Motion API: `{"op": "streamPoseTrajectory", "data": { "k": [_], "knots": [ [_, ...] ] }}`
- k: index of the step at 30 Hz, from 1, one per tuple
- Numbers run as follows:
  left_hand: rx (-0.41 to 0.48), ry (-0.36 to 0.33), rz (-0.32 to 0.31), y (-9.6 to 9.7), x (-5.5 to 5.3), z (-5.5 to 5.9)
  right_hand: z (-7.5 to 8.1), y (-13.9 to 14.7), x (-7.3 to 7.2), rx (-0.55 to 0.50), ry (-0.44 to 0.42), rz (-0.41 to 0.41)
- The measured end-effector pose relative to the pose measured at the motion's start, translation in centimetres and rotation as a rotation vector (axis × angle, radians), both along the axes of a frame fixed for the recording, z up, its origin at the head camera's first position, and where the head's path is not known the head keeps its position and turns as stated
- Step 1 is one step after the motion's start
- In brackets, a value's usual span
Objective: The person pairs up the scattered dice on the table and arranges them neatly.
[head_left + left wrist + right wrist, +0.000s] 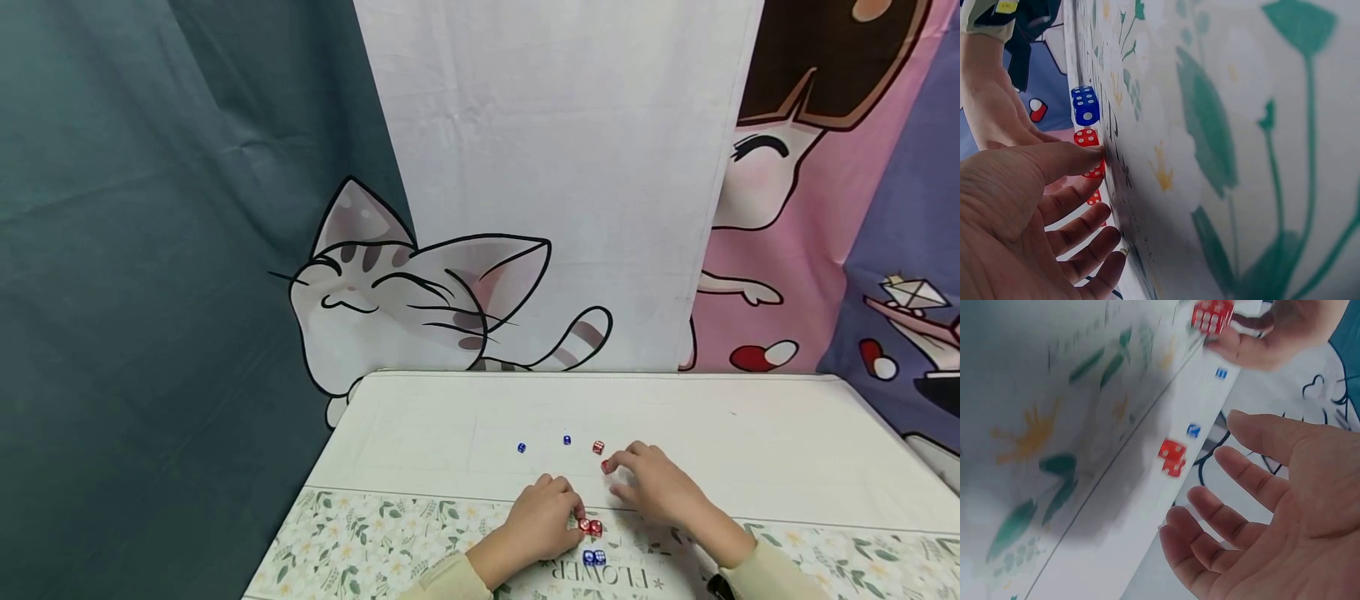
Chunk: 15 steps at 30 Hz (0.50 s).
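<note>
Left grip point(542, 520) pinches a near red die point(584, 525), its red neighbour point(596, 528) alongside. Right grip point(662, 487) stands loosely spread, a farther red die point(605, 467) just beside it.

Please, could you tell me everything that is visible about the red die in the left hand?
The red die is a cube with white pips and looks like shiny plastic. The left hand pinches it over the floral strip, right beside another red die. Whether its underside rests on the surface, I cannot tell.

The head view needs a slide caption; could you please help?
Left hand pinching a red die, right hand near another red die, blue dice nearby.
</note>
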<state>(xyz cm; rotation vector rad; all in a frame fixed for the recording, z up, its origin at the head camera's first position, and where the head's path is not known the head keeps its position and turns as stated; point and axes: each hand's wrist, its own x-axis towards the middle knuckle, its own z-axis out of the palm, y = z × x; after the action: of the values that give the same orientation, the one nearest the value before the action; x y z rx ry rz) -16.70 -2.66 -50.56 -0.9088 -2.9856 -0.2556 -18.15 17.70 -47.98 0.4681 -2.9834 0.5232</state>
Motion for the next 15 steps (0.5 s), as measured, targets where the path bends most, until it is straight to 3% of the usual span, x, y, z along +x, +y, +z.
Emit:
{"op": "streamPoseTrajectory", "data": {
  "k": [6, 15],
  "knots": [
    [0.000, -0.004, 0.000, 0.0, 0.0, -0.1, -0.6, 0.7, -1.7, -0.018, 0.009, -0.014],
    [0.009, -0.011, -0.005, 0.0, -0.1, -0.2, -1.8, 0.5, -2.9, -0.026, -0.022, -0.026]
  ]
}}
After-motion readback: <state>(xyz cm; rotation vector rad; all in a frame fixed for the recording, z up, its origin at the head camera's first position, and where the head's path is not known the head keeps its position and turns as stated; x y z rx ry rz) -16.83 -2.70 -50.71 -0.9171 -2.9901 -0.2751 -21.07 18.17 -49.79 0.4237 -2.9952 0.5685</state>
